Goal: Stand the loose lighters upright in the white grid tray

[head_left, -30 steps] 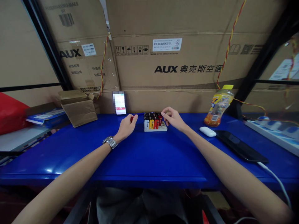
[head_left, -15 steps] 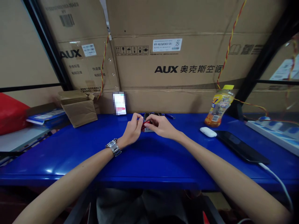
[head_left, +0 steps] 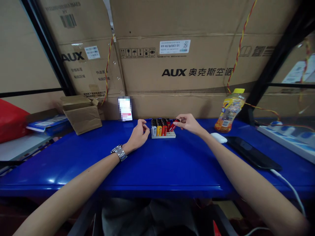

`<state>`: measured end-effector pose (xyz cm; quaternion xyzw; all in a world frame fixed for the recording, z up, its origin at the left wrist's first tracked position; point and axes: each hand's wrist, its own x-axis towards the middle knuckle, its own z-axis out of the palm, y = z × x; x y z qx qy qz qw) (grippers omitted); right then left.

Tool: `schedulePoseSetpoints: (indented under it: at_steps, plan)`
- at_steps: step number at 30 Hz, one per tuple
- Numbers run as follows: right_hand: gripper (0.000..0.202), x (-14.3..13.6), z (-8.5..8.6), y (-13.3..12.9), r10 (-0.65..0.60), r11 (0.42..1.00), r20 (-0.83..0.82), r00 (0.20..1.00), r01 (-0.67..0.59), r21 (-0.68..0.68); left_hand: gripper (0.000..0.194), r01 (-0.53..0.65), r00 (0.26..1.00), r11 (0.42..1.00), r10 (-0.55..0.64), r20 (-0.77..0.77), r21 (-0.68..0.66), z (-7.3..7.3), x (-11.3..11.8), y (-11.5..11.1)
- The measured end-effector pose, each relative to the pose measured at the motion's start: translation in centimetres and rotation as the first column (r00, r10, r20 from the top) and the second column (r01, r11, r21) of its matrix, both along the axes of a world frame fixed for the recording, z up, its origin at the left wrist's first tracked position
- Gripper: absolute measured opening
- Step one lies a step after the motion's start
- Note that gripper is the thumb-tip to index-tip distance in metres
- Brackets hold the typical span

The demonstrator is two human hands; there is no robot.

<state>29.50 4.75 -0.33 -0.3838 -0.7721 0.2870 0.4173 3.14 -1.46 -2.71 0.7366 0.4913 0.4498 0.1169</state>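
Note:
A white tray (head_left: 163,135) on the blue tabletop holds rows of lighters with black tops. Along its front stand a white lighter (head_left: 154,131), a yellow lighter (head_left: 159,131) and an orange-red lighter (head_left: 164,130). Between thumb and fingers, my right hand (head_left: 189,123) grips a dark red lighter (head_left: 174,125), tilted over the tray's right end, where slots show. Just left of the tray is my left hand (head_left: 139,135), its fingers loosely curled and thumb apart, with nothing visible in it.
Behind the tray, a lit phone (head_left: 125,108) leans on a large carton (head_left: 197,59). An open cardboard box (head_left: 82,116) stands at left. To the right are a drink bottle (head_left: 228,111), a white earbud case (head_left: 219,138), a black device (head_left: 252,152) with a cable, and a power strip (head_left: 287,139).
My hands have parted. The right one moved right with the red lighter, over the tray's right end; the left stays at the tray's left. The tray is now uncovered.

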Motion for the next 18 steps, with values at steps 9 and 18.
schedulePoseSetpoints:
  at_steps: [9,18]
  plan:
    - [0.037,-1.4,-0.8,0.0,0.049,0.998,0.041,0.998,-0.05,0.031,0.087,0.103,0.995,0.984,-0.105,-0.004,-0.149,-0.6,-0.1,1.4]
    - [0.033,-0.8,-0.6,0.4,-0.079,0.994,-0.033,0.996,0.081,0.078,0.111,0.292,0.955,0.905,-0.295,0.039,-0.309,-0.3,-0.6,1.5]
